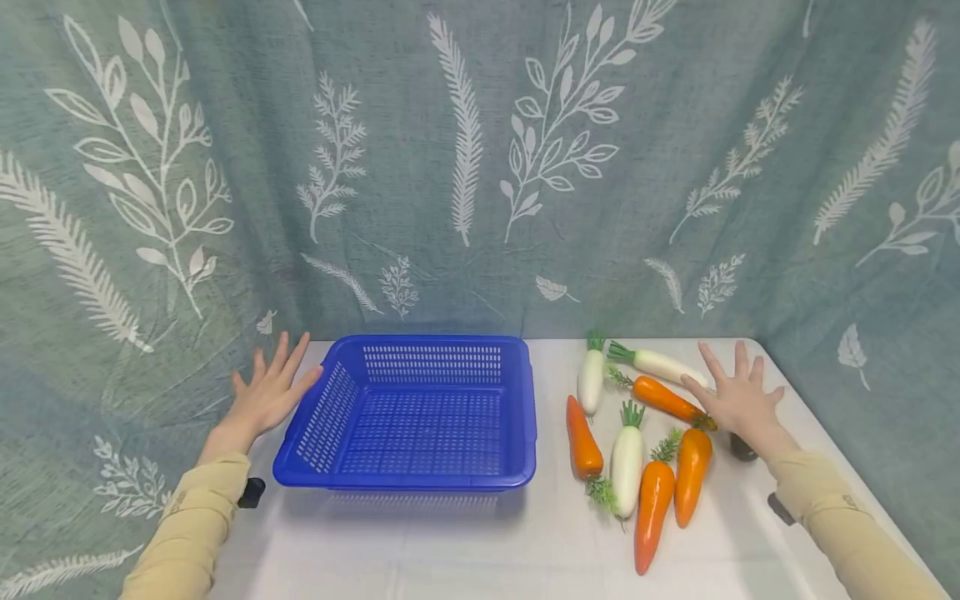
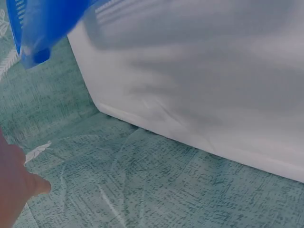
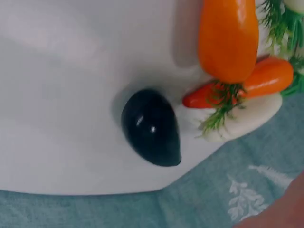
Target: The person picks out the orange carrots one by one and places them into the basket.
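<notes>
- Right hand (image 1: 742, 402): fingers spread wide, nothing held, over the right end of the vegetable group. Contact: can't tell.
- Left hand (image 1: 267, 394): also wide, holding nothing, at the left rim of the blue basket (image 1: 427, 481). Thumb overlaps the rim in head view; can't confirm touch.
- Vegetables sit right of the basket, all on the white surface (image 1: 551, 546).
- Risk: dark rounded item (image 3: 151, 127) lies under the right wrist, near the surface's corner. Smooth and curved, so a knock could roll it off.
- Risk: leaves of the stubby carrot (image 1: 693, 477) lie across the tip of the far carrot (image 1: 666, 397). Lifting one may drag the other.
- Risk: far radish (image 1: 663, 365) is close to the back edge; a push from the front could send it over.
- Risk: left hand pressing sideways could slide the basket.
- Around: left radish (image 1: 592, 382), left carrot (image 1: 583, 440), near radish (image 1: 627, 467), front carrot (image 1: 655, 512). They stand between right hand and basket.
- Curtain (image 1: 480, 275) hangs behind, limits reach past the back edge.
</notes>
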A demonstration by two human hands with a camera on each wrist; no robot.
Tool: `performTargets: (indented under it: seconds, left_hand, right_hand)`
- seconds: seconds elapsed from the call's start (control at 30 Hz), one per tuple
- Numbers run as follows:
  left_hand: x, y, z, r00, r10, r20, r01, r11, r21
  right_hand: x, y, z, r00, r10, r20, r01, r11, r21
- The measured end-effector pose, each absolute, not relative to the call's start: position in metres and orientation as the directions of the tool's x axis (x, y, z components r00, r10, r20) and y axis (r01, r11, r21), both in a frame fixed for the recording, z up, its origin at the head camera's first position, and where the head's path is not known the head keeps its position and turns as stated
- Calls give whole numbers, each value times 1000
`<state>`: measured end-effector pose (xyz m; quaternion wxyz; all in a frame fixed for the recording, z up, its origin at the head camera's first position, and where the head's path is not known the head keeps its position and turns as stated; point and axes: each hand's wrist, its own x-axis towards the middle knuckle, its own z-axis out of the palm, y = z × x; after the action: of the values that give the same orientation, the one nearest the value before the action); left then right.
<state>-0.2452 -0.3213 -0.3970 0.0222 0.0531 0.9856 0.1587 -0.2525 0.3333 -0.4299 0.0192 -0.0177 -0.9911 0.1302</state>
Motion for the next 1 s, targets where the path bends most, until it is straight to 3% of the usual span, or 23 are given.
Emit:
performTargets:
  seconds: [0.47, 1.0]
  left_hand:
    - [-233, -315, -404, -987, 162, -13, 138, 876, 461]
    - [-233, -305, -421, -973, 228, 24, 201, 793, 575]
  right_hand:
    - [-248, 305, -433, -999, -23, -34, -11, 947, -321]
    - [-244, 274, -442, -996, -83, -17, -69, 911, -407]
